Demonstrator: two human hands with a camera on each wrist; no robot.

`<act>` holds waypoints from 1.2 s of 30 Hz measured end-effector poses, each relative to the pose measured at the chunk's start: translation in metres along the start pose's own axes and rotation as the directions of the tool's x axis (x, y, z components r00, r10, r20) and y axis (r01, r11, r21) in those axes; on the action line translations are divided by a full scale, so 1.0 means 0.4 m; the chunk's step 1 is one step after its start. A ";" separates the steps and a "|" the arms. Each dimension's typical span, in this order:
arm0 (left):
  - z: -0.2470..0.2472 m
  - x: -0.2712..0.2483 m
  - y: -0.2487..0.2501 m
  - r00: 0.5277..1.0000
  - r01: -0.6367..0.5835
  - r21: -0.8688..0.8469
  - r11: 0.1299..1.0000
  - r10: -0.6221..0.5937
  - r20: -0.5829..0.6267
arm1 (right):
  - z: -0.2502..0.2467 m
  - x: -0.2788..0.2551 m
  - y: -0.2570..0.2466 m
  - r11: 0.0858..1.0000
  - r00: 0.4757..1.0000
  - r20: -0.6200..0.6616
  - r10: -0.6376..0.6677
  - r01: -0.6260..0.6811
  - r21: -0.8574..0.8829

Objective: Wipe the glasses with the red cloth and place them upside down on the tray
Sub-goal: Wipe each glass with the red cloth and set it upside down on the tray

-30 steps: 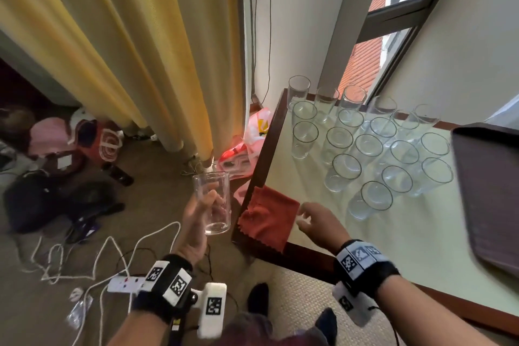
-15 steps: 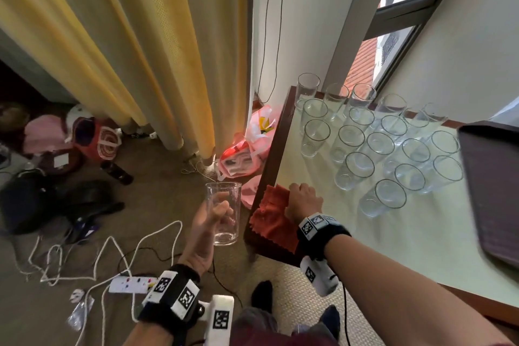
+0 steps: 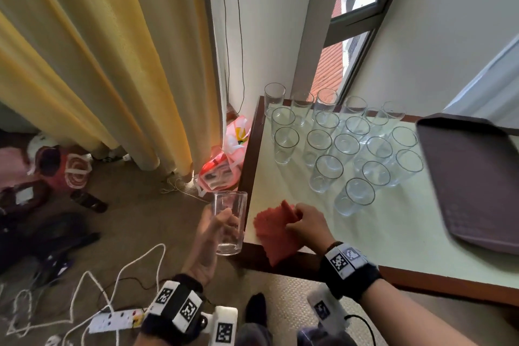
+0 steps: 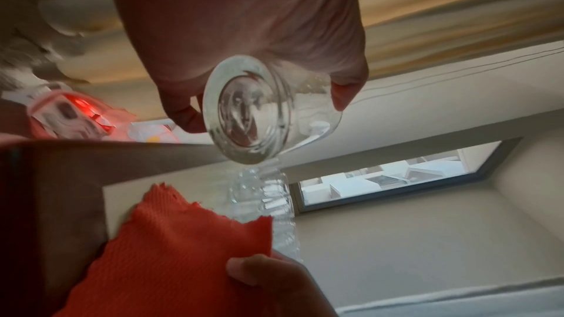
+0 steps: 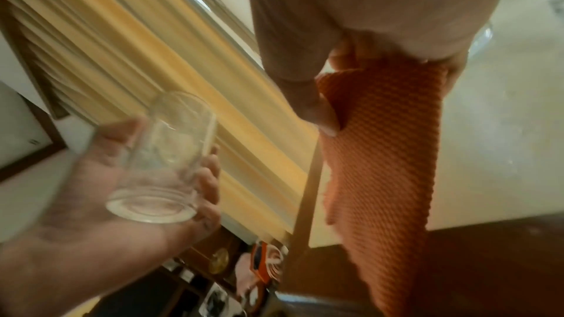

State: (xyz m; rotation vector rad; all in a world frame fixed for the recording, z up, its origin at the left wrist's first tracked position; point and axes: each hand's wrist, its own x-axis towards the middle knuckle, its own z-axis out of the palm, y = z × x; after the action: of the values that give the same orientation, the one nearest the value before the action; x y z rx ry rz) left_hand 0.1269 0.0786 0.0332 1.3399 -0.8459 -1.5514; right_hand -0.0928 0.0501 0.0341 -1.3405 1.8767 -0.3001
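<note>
Gathering the red waffle-weave cloth (image 3: 276,230) at the table's (image 3: 393,233) seven o'clock corner, right hand (image 3: 307,223) fingers pinch it; left hand (image 3: 209,236) fingers wrap the upright clear glass tumbler (image 3: 230,222). Bunch cloth fully before wiping inside.

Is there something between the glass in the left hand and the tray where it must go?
Yes. The upright glasses stand on the table between the held glass and the tray; the near table strip is open.

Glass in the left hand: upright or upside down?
Upright. In the head view the glass has its open rim on top and thick base at the bottom, held by the left hand.
</note>
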 end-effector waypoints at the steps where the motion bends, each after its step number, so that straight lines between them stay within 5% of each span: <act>1: 0.022 0.004 0.007 1.000 0.000 -0.006 1.000 0.000 0.029 | -0.030 -0.022 0.002 0.997 1.000 -0.006 -0.029 0.029 0.078; 5: 0.139 0.016 0.054 0.989 -0.006 -0.016 1.000 0.008 0.148 | -0.171 -0.098 0.019 0.908 0.991 -0.081 -0.105 0.129 0.399; 10: 0.350 0.021 0.123 0.954 -0.081 0.005 0.997 0.076 0.288 | -0.372 -0.159 0.029 0.749 0.934 -0.279 -0.221 0.346 0.565; 14: 0.529 0.016 0.160 0.918 -0.084 0.006 0.996 0.075 0.389 | -0.462 -0.165 0.055 0.729 0.849 -0.445 -0.284 0.493 0.476; 19: 0.704 0.002 0.184 0.929 -0.045 -0.091 0.995 0.075 0.362 | -0.540 -0.166 0.112 0.687 0.719 -0.595 -0.358 0.635 0.354; 24: 0.811 -0.003 0.184 0.957 0.021 -0.259 0.966 0.056 0.285 | -0.600 -0.125 0.188 0.549 0.729 -0.585 -0.354 0.669 0.502; 27: 0.857 -0.012 0.172 0.945 0.029 -0.322 0.946 0.078 0.316 | -0.609 -0.115 0.202 0.561 0.725 -0.580 -0.371 0.673 0.482; 33: 0.894 -0.029 0.168 0.920 -0.041 -0.225 0.973 0.125 0.371 | -0.581 -0.103 0.200 0.533 0.752 -0.533 -0.388 0.655 0.536; 36: 0.895 -0.027 0.184 0.925 -0.088 -0.176 0.980 0.146 0.351 | -0.595 -0.094 0.189 0.446 0.809 -0.428 -0.403 0.582 0.680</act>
State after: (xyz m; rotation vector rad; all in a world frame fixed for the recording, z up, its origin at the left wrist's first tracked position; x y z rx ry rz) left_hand -0.2106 0.0419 0.1692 0.8839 -0.9854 -1.7582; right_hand -0.3099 0.0562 0.1627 -1.1753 1.1323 -1.4648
